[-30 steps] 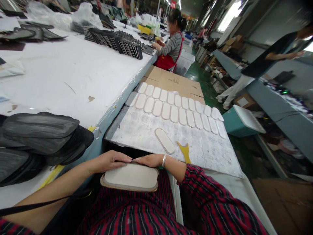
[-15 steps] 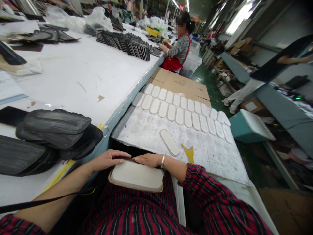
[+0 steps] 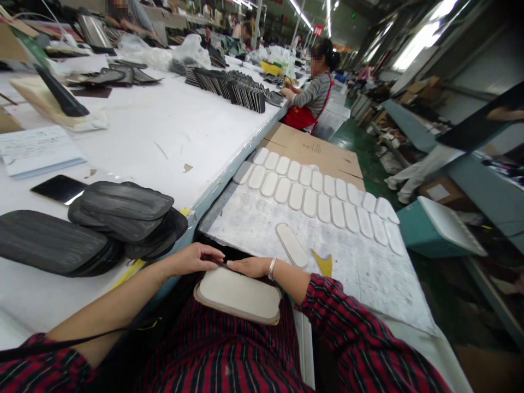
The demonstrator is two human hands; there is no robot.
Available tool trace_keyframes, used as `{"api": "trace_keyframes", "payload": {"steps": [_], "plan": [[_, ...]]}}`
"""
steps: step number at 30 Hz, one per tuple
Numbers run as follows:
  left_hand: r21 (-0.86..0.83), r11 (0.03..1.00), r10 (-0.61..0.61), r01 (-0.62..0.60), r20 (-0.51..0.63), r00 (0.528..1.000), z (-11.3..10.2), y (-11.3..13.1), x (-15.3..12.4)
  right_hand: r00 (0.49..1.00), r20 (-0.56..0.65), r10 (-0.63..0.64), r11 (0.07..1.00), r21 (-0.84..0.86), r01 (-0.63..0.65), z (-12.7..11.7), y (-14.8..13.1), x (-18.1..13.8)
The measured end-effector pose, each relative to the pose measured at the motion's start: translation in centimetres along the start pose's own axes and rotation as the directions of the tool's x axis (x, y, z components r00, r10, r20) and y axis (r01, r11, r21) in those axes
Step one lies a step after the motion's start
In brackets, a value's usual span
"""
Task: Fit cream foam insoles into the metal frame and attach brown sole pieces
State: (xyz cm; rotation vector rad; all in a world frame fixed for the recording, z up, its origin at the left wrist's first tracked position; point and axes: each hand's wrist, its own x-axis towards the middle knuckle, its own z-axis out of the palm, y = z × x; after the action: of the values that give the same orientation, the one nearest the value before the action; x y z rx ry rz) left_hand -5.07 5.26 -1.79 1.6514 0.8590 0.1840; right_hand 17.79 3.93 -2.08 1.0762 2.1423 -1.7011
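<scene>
A white padded panel with a tan rim (image 3: pixel 239 295) lies on my lap. My left hand (image 3: pixel 192 258) rests at its far left edge, fingers stretched out and together. My right hand (image 3: pixel 250 267), with a silver bracelet on the wrist, lies flat at the far edge too, fingertips meeting those of the left. Just beyond, a single white oval piece (image 3: pixel 291 244) lies on a stained white board (image 3: pixel 254 224) beside a yellow scrap (image 3: pixel 323 263). Two rows of several white oval pieces (image 3: pixel 319 196) run across the board's far side.
Stacks of dark grey sole-shaped pieces (image 3: pixel 123 215) sit on the white table (image 3: pixel 164 125) at left, with a phone (image 3: pixel 59 188) and papers. Cardboard (image 3: pixel 315 150) lies past the board. A seated person in a red apron (image 3: pixel 309 95) works farther along. A teal bin (image 3: pixel 434 229) stands right.
The view has swung up and to the left, so more of the table shows. Both hands stay at the panel's far edge with little movement.
</scene>
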Motion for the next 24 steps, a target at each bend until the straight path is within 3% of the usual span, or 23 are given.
{"api": "trace_keyframes", "payload": {"steps": [2,5,10,17,24], "plan": [[0.183,0.980,0.075,-0.074,0.001,0.997,-0.4,0.5,0.3,1.000,-0.030,0.010,1.000,0.020,-0.009,0.1,0.2,-0.3],[0.478,0.851,0.205,-0.220,0.084,0.975,-1.0,1.9,1.0,0.997,-0.041,-0.065,0.998,0.007,0.066,0.2,0.1,-1.1],[0.587,0.738,0.246,-0.332,0.223,0.943,-0.9,3.4,1.6,0.996,-0.084,0.004,0.985,-0.173,-0.019,0.5,-1.1,-1.9],[0.781,0.530,0.245,-0.330,0.232,0.941,0.0,3.3,0.0,0.988,-0.144,0.047,0.951,-0.296,-0.088,0.8,-2.1,-0.4],[0.707,0.701,0.157,-0.096,-0.021,0.987,0.5,2.5,0.9,0.990,-0.129,0.063,0.951,-0.295,-0.099,0.5,-2.7,-0.2]]}}
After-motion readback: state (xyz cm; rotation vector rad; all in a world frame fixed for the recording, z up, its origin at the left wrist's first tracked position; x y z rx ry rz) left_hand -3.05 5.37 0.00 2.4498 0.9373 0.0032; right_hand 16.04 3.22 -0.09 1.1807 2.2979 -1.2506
